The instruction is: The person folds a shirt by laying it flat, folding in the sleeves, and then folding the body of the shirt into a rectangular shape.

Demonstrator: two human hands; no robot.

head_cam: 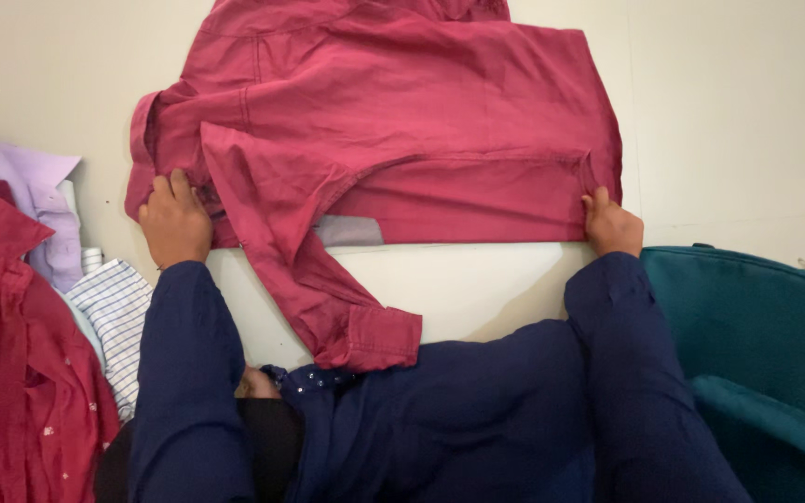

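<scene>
Pale table (477,289) lies bare below the maroon shirt (402,121), both hands' fingers (598,197) clamped on its edges.

The person wears a dark blue top with 2 long sleeves (184,373) down to the wrists. Tiny shiny beads (314,377) sit between the sleeves.

Both hands — left hand (175,222), right hand (610,224) — grip a red shirt (421,121) lying flat on the table (747,112).
</scene>
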